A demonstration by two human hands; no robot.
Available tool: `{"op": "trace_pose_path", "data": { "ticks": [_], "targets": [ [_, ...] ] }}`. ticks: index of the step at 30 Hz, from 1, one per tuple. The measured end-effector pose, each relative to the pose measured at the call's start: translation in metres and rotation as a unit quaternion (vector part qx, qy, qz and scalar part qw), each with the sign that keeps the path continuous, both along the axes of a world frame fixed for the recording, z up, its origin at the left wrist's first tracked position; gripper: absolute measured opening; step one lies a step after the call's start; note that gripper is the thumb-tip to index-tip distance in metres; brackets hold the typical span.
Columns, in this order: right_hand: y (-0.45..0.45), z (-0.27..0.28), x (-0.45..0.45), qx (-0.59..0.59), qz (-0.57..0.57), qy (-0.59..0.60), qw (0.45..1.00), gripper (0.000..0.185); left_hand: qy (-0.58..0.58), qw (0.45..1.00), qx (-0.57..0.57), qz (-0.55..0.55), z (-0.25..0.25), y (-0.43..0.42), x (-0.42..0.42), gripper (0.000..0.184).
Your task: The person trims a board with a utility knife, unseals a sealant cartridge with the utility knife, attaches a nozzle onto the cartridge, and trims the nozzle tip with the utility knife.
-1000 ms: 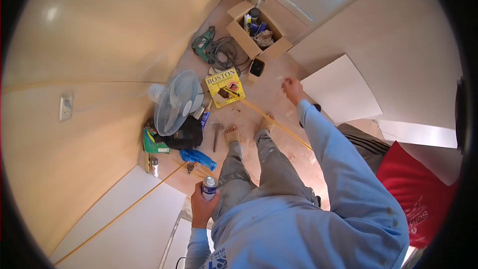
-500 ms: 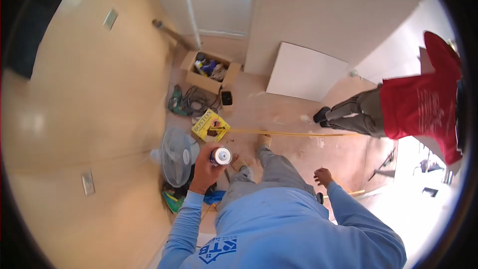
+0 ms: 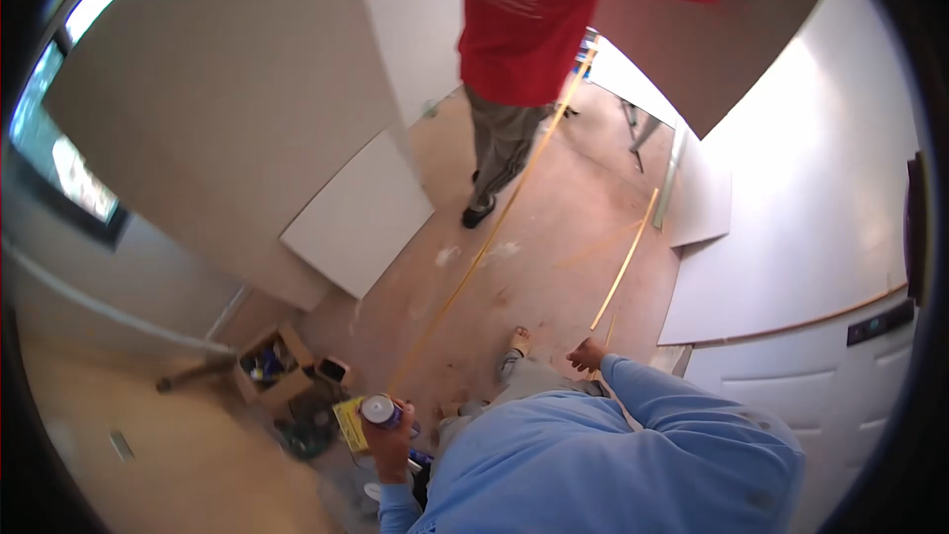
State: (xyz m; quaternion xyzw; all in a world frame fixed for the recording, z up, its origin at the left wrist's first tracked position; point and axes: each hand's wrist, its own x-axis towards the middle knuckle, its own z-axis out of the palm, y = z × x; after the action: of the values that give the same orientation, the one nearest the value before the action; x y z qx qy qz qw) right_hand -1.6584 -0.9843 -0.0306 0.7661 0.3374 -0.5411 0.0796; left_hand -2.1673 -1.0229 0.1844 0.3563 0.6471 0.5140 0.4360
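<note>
My left hand (image 3: 389, 450) is wrapped round a dark-bodied can (image 3: 381, 409) with a pale round top, held upright in front of my left side. Its label is too small to read. Past it on the floor, partly hidden by the can and hand, lies a yellow box (image 3: 350, 424). My right hand (image 3: 587, 355) hangs off to the right, fingers loosely bent and a little apart, with nothing visible in them. Near that hand a thin yellowish strip (image 3: 625, 262) lies on the floor.
A person in a red top (image 3: 529, 25) stands ahead beside a large board (image 3: 707, 49). A white panel (image 3: 361, 213) leans at left. A long yellow strip (image 3: 494, 227) crosses the floor. By the left wall sit an open cardboard box (image 3: 284, 376) and a corded green tool (image 3: 304, 438).
My view has swung right, bringing the person in red to the middle and a door into view. The can stays in my left hand. My right hand's fingers look more bent.
</note>
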Motion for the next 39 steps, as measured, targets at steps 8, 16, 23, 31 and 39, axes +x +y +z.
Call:
{"op": "trace_pose_path", "data": {
  "ticks": [8,16,23,31,39],
  "targets": [
    [0.05,-0.025,0.114,0.014,-0.247,0.002,0.969,0.038,-0.035,0.982,-0.024,-0.186,0.001,0.158,0.146,0.04],
    [0.057,-0.029,0.192,0.111,-0.37,0.055,0.921,0.039,-0.026,0.95,-0.004,-0.31,0.001,0.229,0.262,0.03],
    [0.001,-0.035,0.196,0.125,-0.475,0.046,0.87,0.038,-0.036,0.91,0.018,-0.412,-0.02,0.269,0.312,0.03],
    [-0.101,-0.019,0.14,0.098,-0.584,-0.008,0.806,0.042,-0.055,0.884,0.035,-0.463,-0.003,0.335,0.332,0.032],
    [-0.139,-0.065,0.119,0.025,-0.595,-0.006,0.803,0.038,-0.003,0.893,0.033,-0.45,-0.031,0.405,0.333,0.024]
  ]
}}
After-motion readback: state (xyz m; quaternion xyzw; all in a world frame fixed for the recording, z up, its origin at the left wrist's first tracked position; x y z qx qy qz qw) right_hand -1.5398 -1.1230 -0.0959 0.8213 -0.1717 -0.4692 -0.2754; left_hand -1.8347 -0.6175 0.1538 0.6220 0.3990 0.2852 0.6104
